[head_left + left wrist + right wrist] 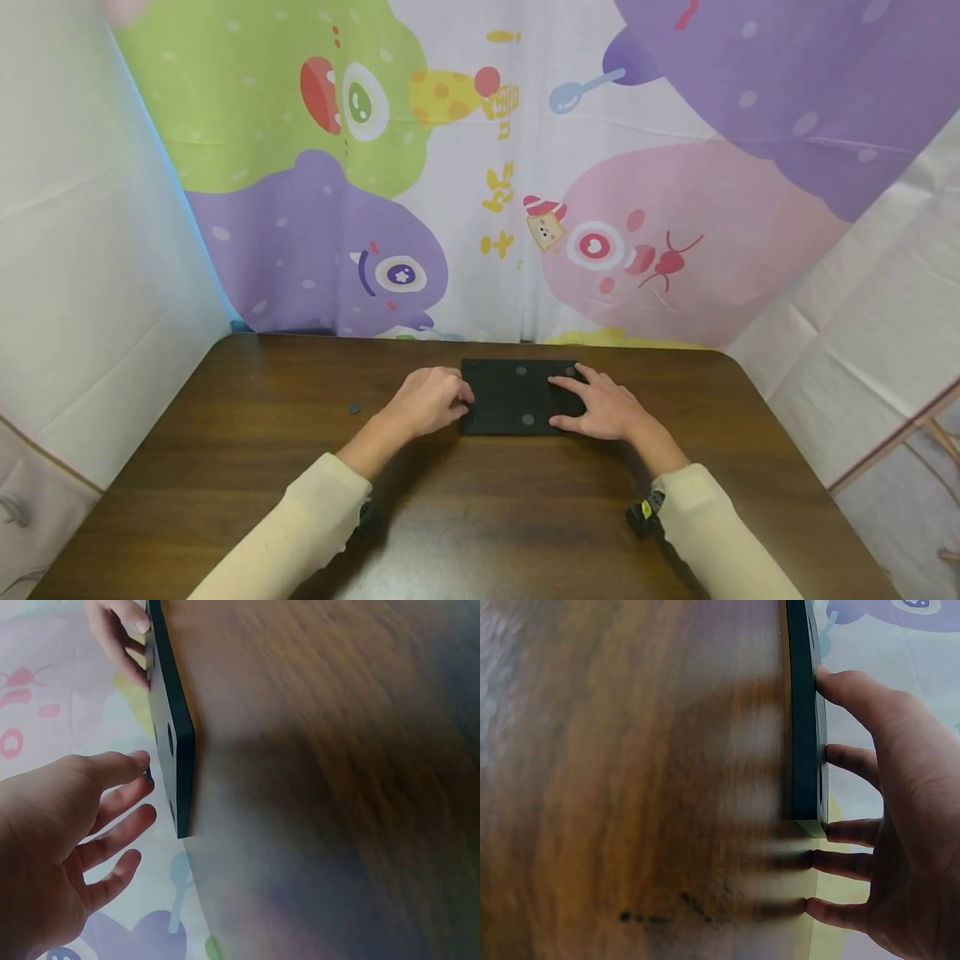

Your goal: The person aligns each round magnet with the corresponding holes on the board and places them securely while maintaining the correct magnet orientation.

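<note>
A flat black rectangular board (495,396) lies on the table, with grey round spots on its top face. Over its left end is my left hand (431,402). In the left wrist view that hand's thumb and index finger pinch a small dark disc (148,776), seen nearly edge-on, just above the board. Spread across the right end, my right hand (606,408) presses on the board with fairly straight fingers. In the right wrist view its thumb and some fingertips touch the top face, while other fingers reach past the board's end.
A small dark disc (355,408) lies on the brown wooden table (510,508), left of the board. Behind the far table edge hangs a cartoon-printed curtain (480,292). Dark cameras are strapped at both wrists.
</note>
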Motion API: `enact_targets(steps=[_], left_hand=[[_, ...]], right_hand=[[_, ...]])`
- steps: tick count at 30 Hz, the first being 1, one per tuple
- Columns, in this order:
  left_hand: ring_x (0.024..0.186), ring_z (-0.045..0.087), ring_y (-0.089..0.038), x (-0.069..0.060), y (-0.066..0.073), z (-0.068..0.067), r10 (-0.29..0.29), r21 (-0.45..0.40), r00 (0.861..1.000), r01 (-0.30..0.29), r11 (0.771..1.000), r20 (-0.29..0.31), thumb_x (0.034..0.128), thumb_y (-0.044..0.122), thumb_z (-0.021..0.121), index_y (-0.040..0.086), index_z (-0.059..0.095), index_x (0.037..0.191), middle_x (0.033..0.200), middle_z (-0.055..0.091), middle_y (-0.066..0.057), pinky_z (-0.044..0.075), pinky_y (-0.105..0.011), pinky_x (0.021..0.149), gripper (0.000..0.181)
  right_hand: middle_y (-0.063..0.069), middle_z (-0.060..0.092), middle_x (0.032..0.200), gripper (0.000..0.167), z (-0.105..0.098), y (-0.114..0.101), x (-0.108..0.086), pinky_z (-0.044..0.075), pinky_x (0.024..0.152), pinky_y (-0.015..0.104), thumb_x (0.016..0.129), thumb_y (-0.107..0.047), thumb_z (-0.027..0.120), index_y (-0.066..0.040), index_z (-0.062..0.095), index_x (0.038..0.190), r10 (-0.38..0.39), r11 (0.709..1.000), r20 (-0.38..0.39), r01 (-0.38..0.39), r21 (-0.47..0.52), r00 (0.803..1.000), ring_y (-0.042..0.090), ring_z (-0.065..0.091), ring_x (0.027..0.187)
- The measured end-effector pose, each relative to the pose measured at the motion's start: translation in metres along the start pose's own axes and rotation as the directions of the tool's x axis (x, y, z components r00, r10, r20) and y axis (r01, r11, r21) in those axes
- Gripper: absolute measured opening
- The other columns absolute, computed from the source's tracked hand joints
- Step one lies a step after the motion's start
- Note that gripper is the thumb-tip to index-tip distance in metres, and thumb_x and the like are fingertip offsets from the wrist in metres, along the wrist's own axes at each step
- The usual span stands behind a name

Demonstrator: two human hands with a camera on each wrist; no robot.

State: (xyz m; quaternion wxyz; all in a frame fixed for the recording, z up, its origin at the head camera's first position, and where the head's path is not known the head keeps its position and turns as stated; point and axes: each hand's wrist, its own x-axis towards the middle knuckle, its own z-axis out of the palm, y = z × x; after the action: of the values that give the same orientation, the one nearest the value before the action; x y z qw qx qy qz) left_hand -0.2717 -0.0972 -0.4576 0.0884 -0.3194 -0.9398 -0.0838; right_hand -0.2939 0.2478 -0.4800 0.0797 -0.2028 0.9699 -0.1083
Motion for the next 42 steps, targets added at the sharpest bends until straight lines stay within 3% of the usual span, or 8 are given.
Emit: enact_targets(steps=[10, 20, 31, 42], left_hand=[[0.102, 0.08, -0.024, 0.001, 0.003, 0.005, 0.106, 0.009, 0.994, -0.106, 0.994, 0.004, 0.0952, 0.021, 0.092, 0.019, 0.091, 0.105, 0.104, 0.087, 0.003, 0.067, -0.044, 0.087, 0.01], [0.101, 0.076, -0.023, 0.001, 0.007, 0.009, 0.102, 0.009, 0.994, -0.102, 0.995, 0.039, 0.0963, 0.022, 0.091, 0.022, 0.092, 0.103, 0.105, 0.085, 0.004, 0.067, -0.042, 0.085, 0.007], [0.097, 0.073, -0.021, 0.001, 0.008, 0.014, 0.076, 0.051, 0.996, -0.078, 0.996, 0.039, 0.0938, 0.025, 0.093, 0.027, 0.093, 0.099, 0.104, 0.083, 0.007, 0.061, -0.038, 0.076, 0.006], [0.093, 0.074, -0.019, 0.001, 0.006, 0.014, 0.086, 0.015, 0.996, -0.086, 0.996, 0.017, 0.0941, 0.027, 0.092, 0.025, 0.09, 0.094, 0.098, 0.083, 0.008, 0.061, -0.037, 0.076, 0.003]], right_hand=[[0.031, 0.033, 0.182, 0.082, 0.0, 0.0, 0.0, 0.045, 0.117, 0.085, 0.102, -0.067, 0.071, -0.027, 0.05, 0.171, -0.005, 1.0, -0.005, 0.005, 0.001, 1.0, 0.062, 0.044, 0.159], [0.031, 0.032, 0.182, 0.082, 0.001, -0.001, 0.001, 0.043, 0.118, 0.087, 0.102, -0.068, 0.07, -0.028, 0.05, 0.171, -0.001, 1.0, 0.003, 0.001, 0.007, 1.0, 0.063, 0.042, 0.16], [0.032, 0.032, 0.182, 0.082, -0.001, -0.002, -0.001, 0.043, 0.117, 0.087, 0.102, -0.068, 0.07, -0.027, 0.05, 0.171, 0.005, 1.0, 0.014, -0.005, 0.01, 1.0, 0.063, 0.043, 0.16], [0.031, 0.032, 0.182, 0.082, -0.001, -0.001, 0.0, 0.044, 0.117, 0.087, 0.102, -0.068, 0.07, -0.027, 0.05, 0.171, 0.004, 1.0, 0.01, -0.004, 0.007, 1.0, 0.063, 0.044, 0.159]])
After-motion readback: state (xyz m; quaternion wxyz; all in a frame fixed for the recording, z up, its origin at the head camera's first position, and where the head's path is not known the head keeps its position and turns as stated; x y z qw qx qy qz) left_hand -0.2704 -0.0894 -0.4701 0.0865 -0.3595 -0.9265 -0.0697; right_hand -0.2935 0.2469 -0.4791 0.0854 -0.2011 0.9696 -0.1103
